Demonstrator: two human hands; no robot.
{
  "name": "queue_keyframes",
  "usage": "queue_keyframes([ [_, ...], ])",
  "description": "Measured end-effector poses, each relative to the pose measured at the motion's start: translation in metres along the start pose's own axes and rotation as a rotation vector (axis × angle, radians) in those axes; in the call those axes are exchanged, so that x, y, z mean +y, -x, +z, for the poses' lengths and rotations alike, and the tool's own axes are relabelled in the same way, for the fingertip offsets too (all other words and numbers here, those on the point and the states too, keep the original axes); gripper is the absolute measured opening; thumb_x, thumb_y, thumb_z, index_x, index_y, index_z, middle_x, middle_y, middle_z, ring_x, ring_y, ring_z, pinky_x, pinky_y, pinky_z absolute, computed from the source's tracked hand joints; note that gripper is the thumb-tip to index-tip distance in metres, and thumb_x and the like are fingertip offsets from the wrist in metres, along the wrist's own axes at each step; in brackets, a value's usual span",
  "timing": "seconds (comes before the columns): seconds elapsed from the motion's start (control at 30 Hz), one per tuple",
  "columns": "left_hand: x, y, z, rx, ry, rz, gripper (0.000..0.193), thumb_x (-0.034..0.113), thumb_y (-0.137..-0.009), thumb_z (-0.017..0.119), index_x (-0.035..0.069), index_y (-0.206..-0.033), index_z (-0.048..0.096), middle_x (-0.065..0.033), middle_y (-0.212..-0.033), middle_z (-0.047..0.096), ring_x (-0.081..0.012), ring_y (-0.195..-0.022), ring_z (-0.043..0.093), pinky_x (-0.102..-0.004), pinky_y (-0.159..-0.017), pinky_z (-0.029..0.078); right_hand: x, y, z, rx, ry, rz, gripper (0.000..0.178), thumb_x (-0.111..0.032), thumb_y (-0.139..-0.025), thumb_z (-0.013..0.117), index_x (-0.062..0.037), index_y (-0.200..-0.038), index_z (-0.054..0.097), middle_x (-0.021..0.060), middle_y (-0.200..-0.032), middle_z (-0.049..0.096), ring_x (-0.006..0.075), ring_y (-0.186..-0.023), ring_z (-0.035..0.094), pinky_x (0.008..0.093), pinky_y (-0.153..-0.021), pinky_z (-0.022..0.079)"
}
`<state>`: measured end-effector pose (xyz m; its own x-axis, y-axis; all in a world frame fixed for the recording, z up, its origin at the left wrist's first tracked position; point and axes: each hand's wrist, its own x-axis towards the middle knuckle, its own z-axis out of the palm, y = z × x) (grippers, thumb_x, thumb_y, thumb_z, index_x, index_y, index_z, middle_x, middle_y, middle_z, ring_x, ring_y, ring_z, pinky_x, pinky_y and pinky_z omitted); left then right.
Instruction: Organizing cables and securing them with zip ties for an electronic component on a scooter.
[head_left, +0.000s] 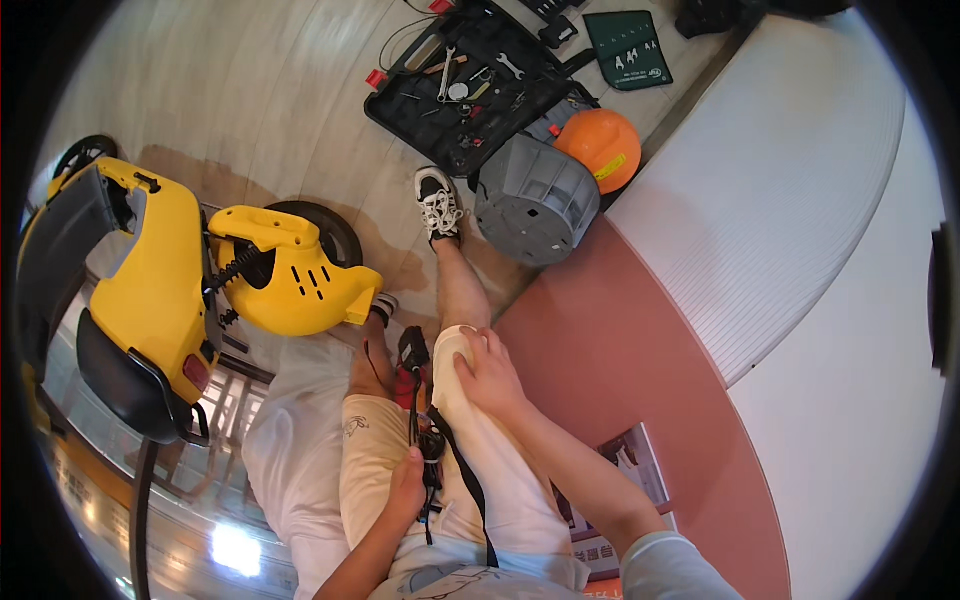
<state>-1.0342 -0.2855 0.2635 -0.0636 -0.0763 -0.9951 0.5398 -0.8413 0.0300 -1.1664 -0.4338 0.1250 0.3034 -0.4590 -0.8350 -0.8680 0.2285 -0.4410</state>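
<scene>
My right hand (pixel 488 374) lies on my right knee with its fingers spread over the cream shorts (pixel 462 365); nothing is in it. Against my other thigh, my left hand (pixel 405 490) is closed at a bundle of black cables (pixel 431 446), its fingers partly hidden. Up from this bundle a cable runs to a small black device (pixel 412 346) between my knees. Just below the device shows something red (pixel 405 388), too covered to name. A black strap (pixel 466 470) crosses my lap beside the cables.
A yellow scooter (pixel 160 260) stands at the left, its yellow-covered wheel section (pixel 300 285) near my foot. Ahead lie an open black toolbox (pixel 420 105), a grey plastic housing (pixel 535 205), an orange helmet (pixel 600 148) and a green tool pouch (pixel 628 50). Booklets (pixel 640 465) lie on the reddish surface (pixel 620 350).
</scene>
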Motion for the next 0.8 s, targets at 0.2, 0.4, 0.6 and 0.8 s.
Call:
queue_keyframes([
  [0.2, 0.018, -0.002, 0.007, 0.009, 0.027, -0.005, 0.050, 0.043, -0.106, 0.034, 0.002, -0.096, 0.060, -0.0030, -0.075, 0.059, -0.0112, -0.066, 0.054, -0.0254, -0.063, 0.044, 0.006, -0.009, 0.000, -0.075, 0.018, 0.020, 0.056, -0.033, -0.093, 0.053, -0.0092, -0.142, 0.041, 0.0257, -0.141, 0.041, 0.0470, -0.126, 0.044, 0.0488, -0.106, 0.037],
  [0.4, 0.028, -0.008, 0.014, -0.001, -0.032, 0.001, 0.046, 0.043, -0.105, 0.036, 0.004, -0.097, 0.059, -0.0016, -0.078, 0.059, -0.0090, -0.069, 0.053, -0.0234, -0.063, 0.043, 0.007, -0.037, 0.010, -0.175, 0.063, 0.188, 0.055, -0.040, -0.095, 0.044, -0.0161, -0.145, 0.040, 0.0225, -0.149, 0.035, 0.0448, -0.132, 0.040, 0.0476, -0.111, 0.033],
  [0.6, 0.030, -0.012, 0.018, 0.005, -0.048, 0.059, 0.040, 0.040, -0.105, 0.039, 0.005, -0.099, 0.057, -0.0008, -0.078, 0.058, -0.0080, -0.067, 0.050, -0.0226, -0.061, 0.041, 0.007, -0.048, 0.014, -0.192, 0.088, 0.147, 0.048, -0.038, -0.095, 0.041, -0.0171, -0.137, 0.052, 0.0192, -0.150, 0.037, 0.0480, -0.132, 0.039, 0.0463, -0.113, 0.031],
  [0.8, 0.033, -0.020, 0.021, 0.033, -0.016, 0.051, 0.038, 0.039, -0.105, 0.040, 0.005, -0.099, 0.057, -0.0005, -0.079, 0.057, -0.0088, -0.065, 0.049, -0.0232, -0.061, 0.041, 0.007, -0.043, 0.014, -0.108, 0.008, 0.173, 0.037, -0.033, -0.094, 0.046, -0.0233, -0.125, 0.063, 0.0165, -0.146, 0.045, 0.0480, -0.126, 0.044, 0.0479, -0.107, 0.039],
])
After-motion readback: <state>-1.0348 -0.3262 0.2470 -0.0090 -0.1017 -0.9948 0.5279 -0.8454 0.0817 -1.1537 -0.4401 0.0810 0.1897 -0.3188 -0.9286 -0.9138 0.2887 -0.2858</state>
